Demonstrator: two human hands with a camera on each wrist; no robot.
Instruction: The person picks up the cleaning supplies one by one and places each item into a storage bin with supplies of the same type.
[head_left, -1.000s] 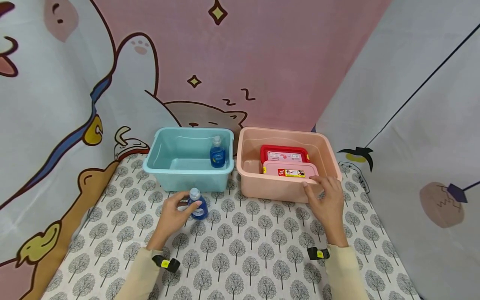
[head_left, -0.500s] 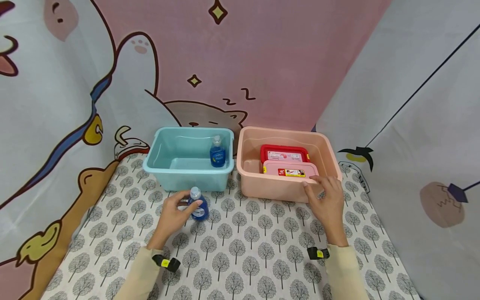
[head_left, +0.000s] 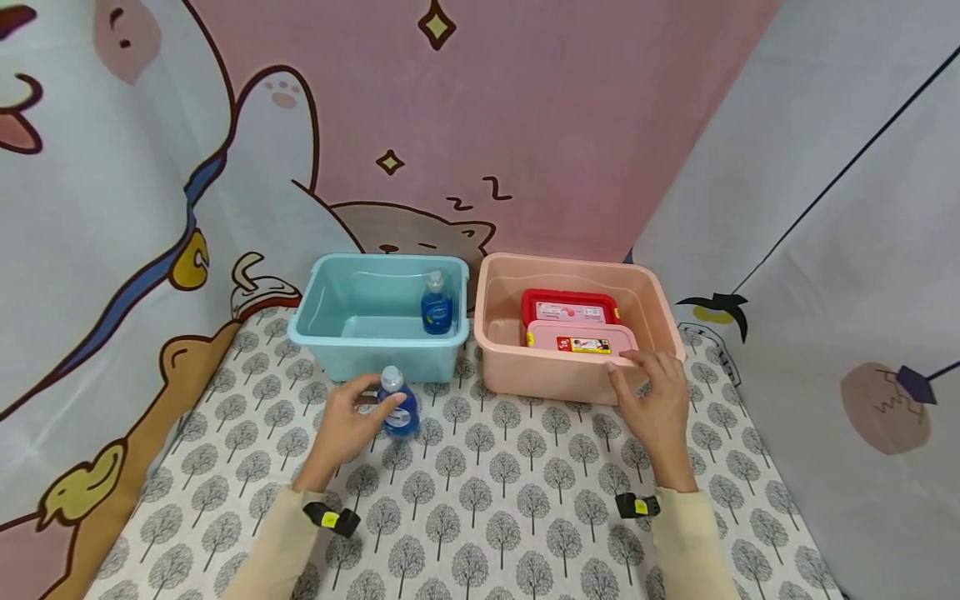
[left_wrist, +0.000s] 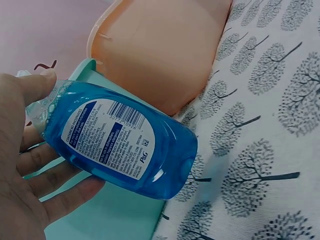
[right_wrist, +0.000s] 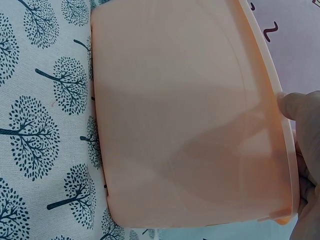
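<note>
In the head view my left hand [head_left: 348, 423] pinches a clear-capped bottle of blue dish soap [head_left: 402, 417] around its upper part, in front of the light blue bin [head_left: 375, 355]. The left wrist view shows the bottle's back label [left_wrist: 117, 140], with the thumb and fingers at its neck end. Whether its base touches the cloth, I cannot tell. A second blue soap bottle [head_left: 437, 315] stands inside the light blue bin at the right. My right hand [head_left: 660, 408] grips the front rim of the peach bin [head_left: 547, 375], thumb outside, fingers over the edge.
Inside the peach bin lie a red-lidded box [head_left: 570, 297] and a pink-lidded box [head_left: 577, 335]. The two bins stand side by side at the back of the tree-print cloth [head_left: 480, 508]. A cartoon-printed curtain [head_left: 562, 150] hangs behind them.
My left hand and the soap bottle have shifted slightly upward in the view, toward the light blue bin. The right hand keeps its place on the peach bin's rim.
</note>
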